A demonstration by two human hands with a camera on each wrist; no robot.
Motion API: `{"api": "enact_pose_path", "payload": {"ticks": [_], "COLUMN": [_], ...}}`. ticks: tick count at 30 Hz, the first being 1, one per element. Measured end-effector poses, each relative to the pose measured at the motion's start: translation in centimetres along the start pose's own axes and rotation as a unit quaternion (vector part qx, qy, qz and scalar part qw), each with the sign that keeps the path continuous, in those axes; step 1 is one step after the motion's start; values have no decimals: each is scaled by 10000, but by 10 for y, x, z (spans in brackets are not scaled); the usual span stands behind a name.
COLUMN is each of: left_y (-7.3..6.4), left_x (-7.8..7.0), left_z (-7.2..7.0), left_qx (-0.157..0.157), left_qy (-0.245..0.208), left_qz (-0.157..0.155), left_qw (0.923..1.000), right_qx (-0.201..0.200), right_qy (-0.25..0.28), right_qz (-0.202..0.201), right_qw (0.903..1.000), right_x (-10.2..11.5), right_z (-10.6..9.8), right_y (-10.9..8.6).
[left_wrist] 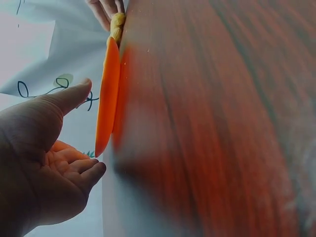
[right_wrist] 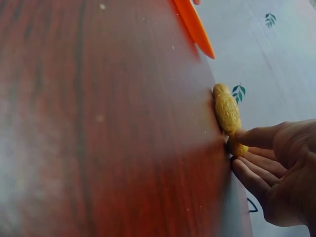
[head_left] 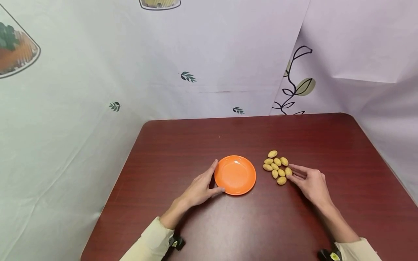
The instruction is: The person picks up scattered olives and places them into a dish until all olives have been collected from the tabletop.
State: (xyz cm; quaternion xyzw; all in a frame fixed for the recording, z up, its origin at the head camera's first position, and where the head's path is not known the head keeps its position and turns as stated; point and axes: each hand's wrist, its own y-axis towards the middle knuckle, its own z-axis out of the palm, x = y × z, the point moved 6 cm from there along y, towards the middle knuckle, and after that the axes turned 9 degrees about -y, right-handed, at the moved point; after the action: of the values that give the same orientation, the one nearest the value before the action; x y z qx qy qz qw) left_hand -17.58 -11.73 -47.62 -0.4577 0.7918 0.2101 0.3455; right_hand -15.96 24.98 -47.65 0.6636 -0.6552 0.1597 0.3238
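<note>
An orange plate [head_left: 235, 175] lies flat on the dark red table. My left hand [head_left: 200, 188] is at its left rim, fingers extended and thumb spread toward the near edge; whether it touches the rim is hard to tell. Right of the plate sits a loose cluster of yellow, wrinkled oval pieces [head_left: 274, 166], like nuts or dried olives. My right hand [head_left: 314, 184] pinches the rightmost yellow oval piece [head_left: 288, 172] between thumb and fingers. In the right wrist view the thumb [right_wrist: 259, 137] is against that piece, low at the table surface.
The table [head_left: 183, 141] has rounded far corners. White printed cloth [head_left: 212, 54] hangs behind it and along both sides. Dark wrist devices [head_left: 176, 243] sit at the cuffs of the pale sleeves.
</note>
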Motion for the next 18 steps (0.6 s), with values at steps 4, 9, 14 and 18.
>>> {"api": "enact_pose_path", "payload": {"ticks": [4, 9, 14, 18], "left_y": [1, 2, 2, 2], "left_x": [-1, -1, 0, 0], "left_z": [0, 0, 1, 1], "left_qx": [-2, 31, 50, 42], "left_qy": [37, 136, 130, 164], "left_qz": [18, -6, -16, -1], "left_qw": [10000, 9999, 9999, 9999], "right_qx": [45, 49, 6, -30], "right_qy": [73, 124, 109, 195], "right_qz": [-3, 67, 93, 55], "right_qw": [10000, 9999, 9999, 9998], "right_x": [1, 0, 0, 1], "right_z": [0, 0, -2, -5], "right_y": [1, 1, 1, 1]}}
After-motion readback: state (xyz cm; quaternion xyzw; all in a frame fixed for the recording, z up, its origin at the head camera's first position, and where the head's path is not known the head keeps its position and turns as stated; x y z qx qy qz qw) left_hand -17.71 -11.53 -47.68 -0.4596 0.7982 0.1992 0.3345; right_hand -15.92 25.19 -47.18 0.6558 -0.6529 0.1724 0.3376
